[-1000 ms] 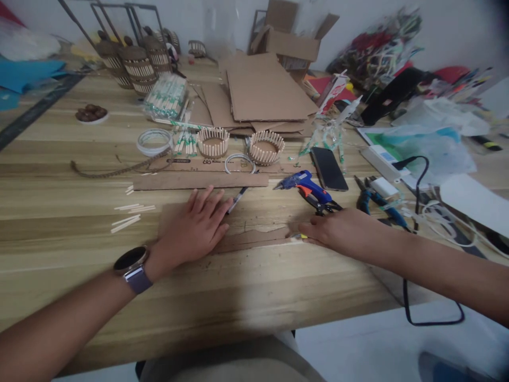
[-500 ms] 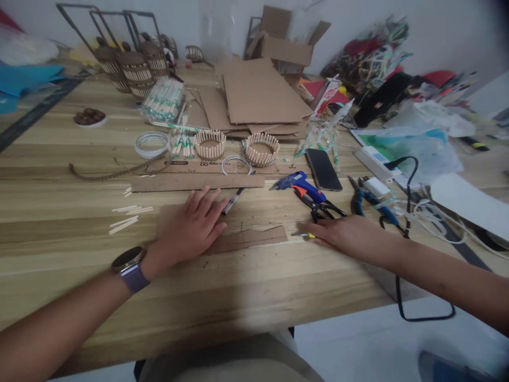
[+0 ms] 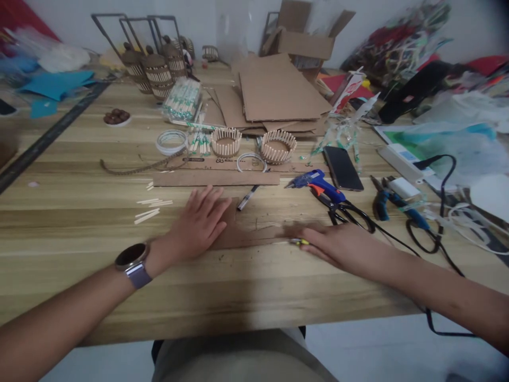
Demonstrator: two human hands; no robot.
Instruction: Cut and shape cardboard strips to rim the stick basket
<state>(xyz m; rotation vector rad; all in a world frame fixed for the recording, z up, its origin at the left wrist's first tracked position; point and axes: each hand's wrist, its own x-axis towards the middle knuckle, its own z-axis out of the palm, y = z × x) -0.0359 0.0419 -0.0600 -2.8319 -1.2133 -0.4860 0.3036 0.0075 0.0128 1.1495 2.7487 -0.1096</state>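
Note:
My left hand [image 3: 202, 222] lies flat with fingers spread on a brown cardboard piece [image 3: 238, 237], pressing it against the wooden table. My right hand [image 3: 338, 243] is closed round a craft knife [image 3: 299, 241]; only a bit of its yellow body and its tip show, blurred. That tip is at the right end of the cardboard, along its near edge. Just beyond my left fingertips runs a long cardboard strip [image 3: 217, 179]. A pen [image 3: 247, 198] lies between the strip and the piece.
Beyond my right hand lie a blue glue gun [image 3: 318, 183], black scissors [image 3: 352, 215], a phone [image 3: 343, 168] and pliers [image 3: 397, 204] among cables. Two rings of sticks [image 3: 226, 142] stand behind the strip, near stacked cardboard [image 3: 282, 87]. Loose sticks [image 3: 147, 215] lie left.
My right hand has moved left with the craft knife, from beside the cardboard onto its right end. My left hand stays flat on the cardboard. The whole view has shifted.

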